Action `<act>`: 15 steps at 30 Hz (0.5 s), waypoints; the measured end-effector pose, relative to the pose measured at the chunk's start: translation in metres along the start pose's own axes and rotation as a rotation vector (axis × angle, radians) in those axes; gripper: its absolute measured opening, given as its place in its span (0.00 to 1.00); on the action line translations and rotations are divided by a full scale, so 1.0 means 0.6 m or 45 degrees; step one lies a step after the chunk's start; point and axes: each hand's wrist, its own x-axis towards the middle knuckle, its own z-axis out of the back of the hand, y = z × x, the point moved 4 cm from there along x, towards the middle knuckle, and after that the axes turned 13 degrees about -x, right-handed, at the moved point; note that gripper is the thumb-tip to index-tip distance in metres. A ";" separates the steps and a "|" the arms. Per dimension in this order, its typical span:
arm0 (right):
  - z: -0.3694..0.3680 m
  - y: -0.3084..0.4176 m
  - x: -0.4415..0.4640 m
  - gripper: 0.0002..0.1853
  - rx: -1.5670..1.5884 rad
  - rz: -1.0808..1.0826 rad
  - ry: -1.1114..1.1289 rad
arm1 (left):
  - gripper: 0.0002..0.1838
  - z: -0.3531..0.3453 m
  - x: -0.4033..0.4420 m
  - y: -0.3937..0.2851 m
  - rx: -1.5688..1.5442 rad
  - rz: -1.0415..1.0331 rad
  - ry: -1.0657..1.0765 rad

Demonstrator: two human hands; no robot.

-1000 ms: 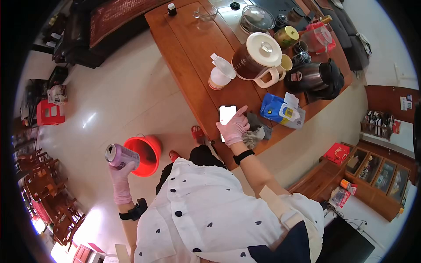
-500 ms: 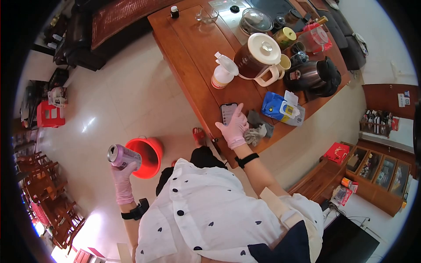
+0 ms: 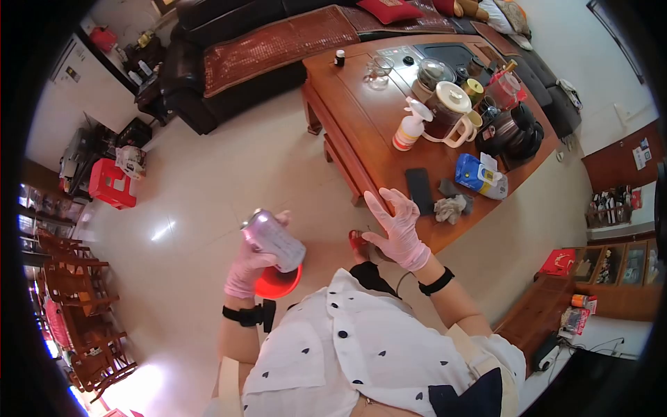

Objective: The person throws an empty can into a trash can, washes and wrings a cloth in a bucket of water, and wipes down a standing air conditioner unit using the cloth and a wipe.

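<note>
My left hand (image 3: pixel 253 260), in a pink glove, is wrapped round a purple and silver can (image 3: pixel 275 241), held tilted above a red bucket (image 3: pixel 278 281). My right hand (image 3: pixel 399 229), also gloved, is raised with fingers apart and holds nothing, in front of the wooden table's (image 3: pixel 368 156) near edge. A phone (image 3: pixel 418 191) with a dark screen lies on the table just beyond it. Crumpled grey cloths (image 3: pixel 451 207) are to the phone's right, beside a blue wipes pack (image 3: pixel 479 175). A white spray bottle (image 3: pixel 410 125) stands upright behind the phone.
A glass pot of dark liquid (image 3: pixel 445 115), a steel kettle (image 3: pixel 507 132) and jars crowd the table's right side. Behind the table runs a dark sofa (image 3: pixel 257 66). On the floor at the left sits a red stool (image 3: pixel 111 184); wooden chairs (image 3: pixel 83 306) stand farther down.
My right hand has left the phone and lifted off the table; the phone's screen has gone dark. My left hand has brought the can inward and to the right. The view has tilted up.
</note>
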 end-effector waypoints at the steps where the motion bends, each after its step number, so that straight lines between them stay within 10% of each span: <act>1: 0.007 0.032 -0.005 0.46 -0.062 0.054 -0.016 | 0.46 -0.003 -0.012 -0.002 -0.021 0.021 0.131; 5: 0.033 0.157 -0.014 0.36 -0.234 0.149 -0.090 | 0.49 -0.029 -0.072 -0.006 -0.162 0.189 0.287; 7: 0.037 0.222 0.008 0.25 -0.294 0.030 0.738 | 0.48 -0.020 -0.078 0.019 -0.127 0.155 0.426; 11: -0.050 0.250 -0.069 0.25 -0.557 0.267 -0.386 | 0.43 -0.030 -0.103 0.036 -0.104 0.163 0.404; 15: -0.005 0.262 -0.080 0.28 -0.466 0.280 -0.269 | 0.38 -0.044 -0.143 0.032 -0.113 -0.018 0.270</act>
